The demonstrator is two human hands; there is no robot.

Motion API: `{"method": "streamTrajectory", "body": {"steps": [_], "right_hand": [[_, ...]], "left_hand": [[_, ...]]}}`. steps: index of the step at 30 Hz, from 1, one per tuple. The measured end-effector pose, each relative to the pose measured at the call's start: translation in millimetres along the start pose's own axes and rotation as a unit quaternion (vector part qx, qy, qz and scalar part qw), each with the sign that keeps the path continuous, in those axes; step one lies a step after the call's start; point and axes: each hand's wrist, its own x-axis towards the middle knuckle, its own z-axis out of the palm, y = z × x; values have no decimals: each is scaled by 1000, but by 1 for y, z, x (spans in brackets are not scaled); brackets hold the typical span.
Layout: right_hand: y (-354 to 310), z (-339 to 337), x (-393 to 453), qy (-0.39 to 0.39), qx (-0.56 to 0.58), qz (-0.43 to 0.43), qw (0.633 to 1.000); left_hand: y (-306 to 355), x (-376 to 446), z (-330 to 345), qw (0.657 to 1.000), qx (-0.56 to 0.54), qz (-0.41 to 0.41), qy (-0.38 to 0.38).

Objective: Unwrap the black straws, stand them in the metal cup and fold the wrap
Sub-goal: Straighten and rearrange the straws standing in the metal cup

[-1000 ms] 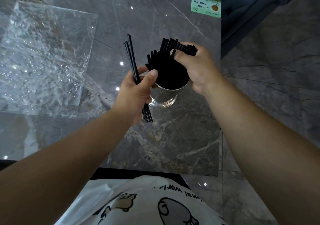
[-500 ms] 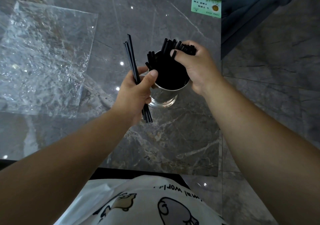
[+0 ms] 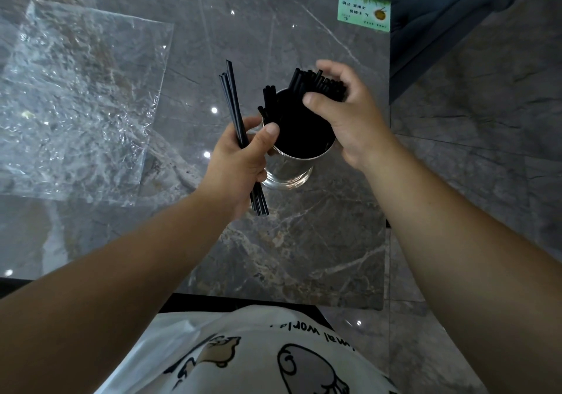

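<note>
Mid-loading: right hand (image 3: 349, 120) grips the straw tops (image 3: 319, 86) standing in the metal cup (image 3: 289, 168), table centre. Left hand (image 3: 240, 162) pinches three loose straws (image 3: 232, 102) beside it. Next, likely drop those in; wrap (image 3: 76, 98) lies flat far left, unfolded.

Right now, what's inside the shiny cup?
Black straws stand packed inside the metal cup, tips poking above its rim. Their lower ends and the cup's bottom are hidden.

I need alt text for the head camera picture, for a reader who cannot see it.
A person's right hand grips black straws standing in a metal cup, while the left hand holds a few more straws. The clear wrap lies flat on the marble table.
</note>
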Motion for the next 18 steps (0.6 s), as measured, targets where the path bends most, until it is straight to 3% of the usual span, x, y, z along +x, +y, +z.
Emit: {"method": "streamTrajectory", "body": {"steps": [4,10,15,18], "right_hand": [[2,-10,-7,7,-118,-57,991],[-4,-5,-9,34,-276,-183,943],[-9,4,-8,84,-368,-207,903],[-14,9,-6,92,-369,-204,902]], "left_hand": [[-1,1,0,1000,-4,-2,-5],[-2,2,-1,1000,-6,-1,-9],[-3,3,-1,1000,6,1,8],[-1,2,-1,1000,16,-3,14]]}}
